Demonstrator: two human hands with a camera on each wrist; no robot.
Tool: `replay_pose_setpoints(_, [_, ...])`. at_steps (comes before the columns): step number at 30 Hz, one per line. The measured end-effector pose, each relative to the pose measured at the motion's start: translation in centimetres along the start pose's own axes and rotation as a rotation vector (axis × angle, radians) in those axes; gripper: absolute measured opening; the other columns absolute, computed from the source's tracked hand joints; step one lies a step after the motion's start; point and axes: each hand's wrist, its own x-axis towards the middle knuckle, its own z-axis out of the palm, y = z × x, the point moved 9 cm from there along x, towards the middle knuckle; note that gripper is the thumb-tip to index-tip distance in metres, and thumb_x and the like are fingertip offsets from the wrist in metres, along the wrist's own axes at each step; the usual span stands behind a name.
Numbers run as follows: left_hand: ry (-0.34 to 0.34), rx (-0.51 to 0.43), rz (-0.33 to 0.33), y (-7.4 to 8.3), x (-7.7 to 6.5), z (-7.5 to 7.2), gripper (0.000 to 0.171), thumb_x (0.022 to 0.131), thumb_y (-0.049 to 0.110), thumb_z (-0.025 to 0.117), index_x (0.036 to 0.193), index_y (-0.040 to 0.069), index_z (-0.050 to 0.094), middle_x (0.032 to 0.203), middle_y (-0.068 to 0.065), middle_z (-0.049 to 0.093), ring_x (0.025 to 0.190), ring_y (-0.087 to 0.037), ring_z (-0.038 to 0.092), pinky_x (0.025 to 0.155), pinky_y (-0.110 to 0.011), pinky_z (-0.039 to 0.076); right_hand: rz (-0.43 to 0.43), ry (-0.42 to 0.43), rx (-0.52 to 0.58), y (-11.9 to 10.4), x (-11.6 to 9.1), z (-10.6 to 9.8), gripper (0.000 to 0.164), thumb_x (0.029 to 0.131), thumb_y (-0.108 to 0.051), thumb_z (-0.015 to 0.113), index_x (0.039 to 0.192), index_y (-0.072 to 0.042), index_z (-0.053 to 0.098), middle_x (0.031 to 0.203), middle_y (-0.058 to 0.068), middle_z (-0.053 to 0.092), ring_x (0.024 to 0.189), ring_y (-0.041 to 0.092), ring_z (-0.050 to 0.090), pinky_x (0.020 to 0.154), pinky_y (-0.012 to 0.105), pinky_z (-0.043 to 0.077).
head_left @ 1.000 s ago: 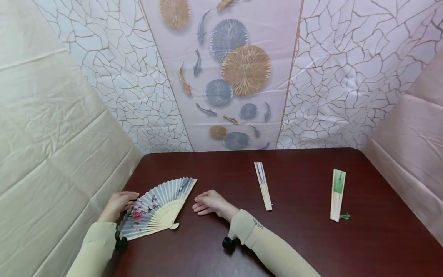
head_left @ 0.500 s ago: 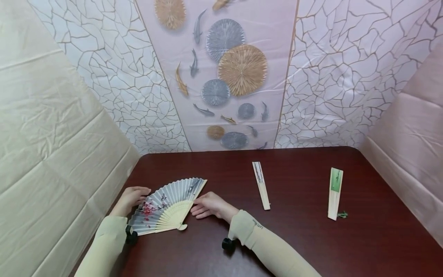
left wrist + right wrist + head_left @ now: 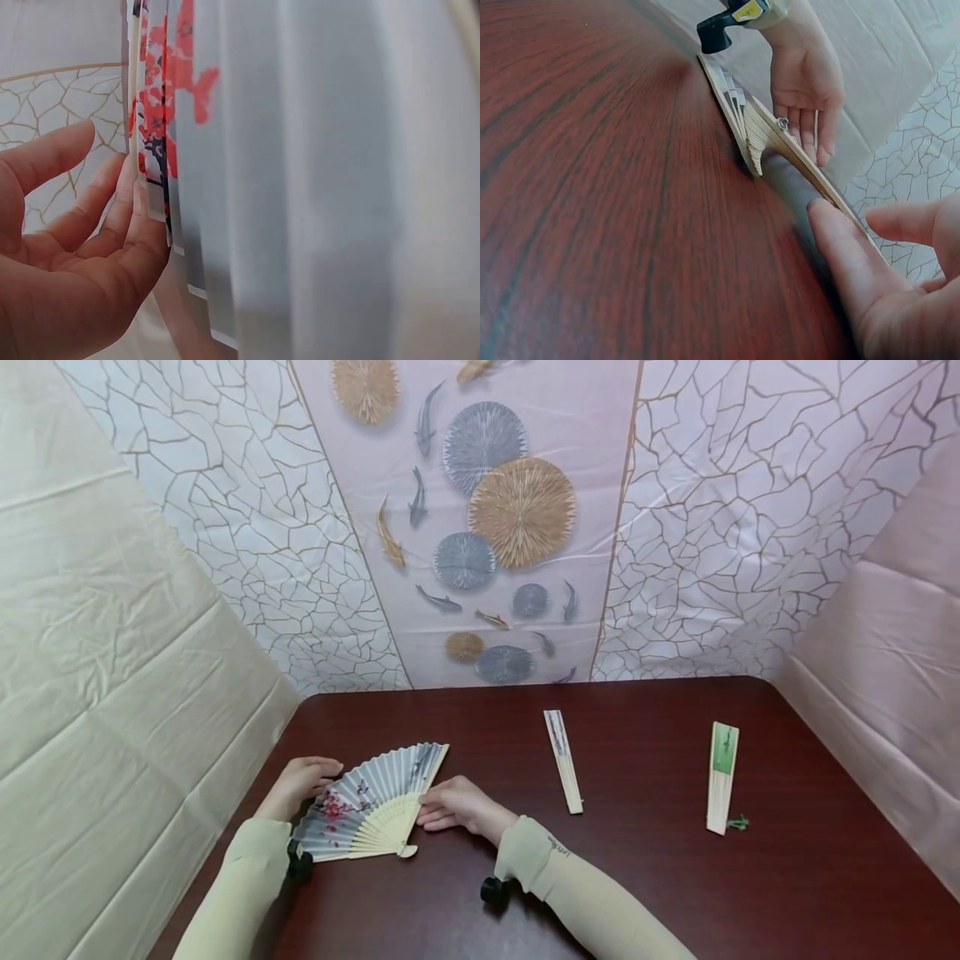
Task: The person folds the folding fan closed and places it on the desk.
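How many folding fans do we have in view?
3: the open floral folding fan, between the left hand and right hand; the closed white-and-gray folding fan, right of the right hand; the closed green-topped folding fan, farther right.

Both forearms [image 3: 240,881] reach forward, left grip [image 3: 302,783] and right grip [image 3: 459,803] facing each other, fingers [image 3: 64,152] loosely extended.
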Motion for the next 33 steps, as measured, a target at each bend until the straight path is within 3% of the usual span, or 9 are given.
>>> replay_pose_setpoints(6, [0.005, 0.005, -0.015, 0.2, 0.3, 0.3, 0.038, 0.1, 0.017, 0.061, 0.127, -0.01, 0.06, 0.132, -0.024, 0.059, 0.106, -0.028, 0.063, 0.094, -0.043, 0.054, -0.004, 0.008, 0.021, -0.1, 0.2, -0.2, 0.027, 0.094, -0.002, 0.065, 0.116, 0.013, 0.061, 0.086, 0.015, 0.071, 0.078, 0.021, 0.072, 0.075, 0.035, 0.062])
replay_pose_setpoints(13, [-0.024, 0.005, -0.011, 0.6, 0.0, 0.6, 0.043, 0.1, 0.02, 0.062, 0.131, -0.01, 0.057, 0.136, -0.025, 0.056, 0.112, -0.033, 0.06, 0.101, -0.046, 0.05, -0.036, 0.008, 0.029, -0.9, 0.4, -0.4, 0.02, 0.094, 0.003, 0.064, 0.112, 0.011, 0.059, 0.085, 0.015, 0.07, 0.073, 0.018, 0.071, 0.074, 0.033, 0.062])
replay_pose_setpoints(22, [-0.031, 0.004, -0.007, 0.8, 0.2, 0.4, 0.046, 0.1, 0.022, 0.063, 0.132, -0.01, 0.056, 0.13, -0.02, 0.061, 0.11, -0.025, 0.061, 0.091, -0.034, 0.054, -0.1, 0.055, 0.041, -3.1, 0.2, -1.3, 0.017, 0.093, 0.006, 0.063, 0.107, 0.01, 0.055, 0.081, 0.015, 0.067, 0.068, 0.017, 0.069, 0.073, 0.033, 0.062])
replay_pose_setpoints(29, [-0.028, 0.014, -0.004, 1.0, 0.1, 0.2, 0.048, 0.1, 0.021, 0.062, 0.135, -0.01, 0.054, 0.142, -0.026, 0.05, 0.123, -0.035, 0.053, 0.103, -0.043, 0.048, -0.138, 0.099, 0.051, -3.9, 0.2, -2.4, 0.018, 0.095, 0.004, 0.062, 0.108, 0.011, 0.053, 0.087, 0.015, 0.066, 0.072, 0.018, 0.069, 0.076, 0.034, 0.062])
replay_pose_setpoints(33, [-0.019, 0.003, -0.011, 0.7, -0.1, 0.2, 0.048, 0.099, 0.022, 0.064, 0.133, -0.01, 0.055, 0.135, -0.025, 0.055, 0.112, -0.03, 0.057, 0.092, -0.037, 0.051, -0.146, 0.117, 0.058, -4.1, 0.0, -2.9, 0.017, 0.096, 0.004, 0.06, 0.109, 0.011, 0.052, 0.087, 0.015, 0.066, 0.073, 0.018, 0.069, 0.078, 0.033, 0.062])
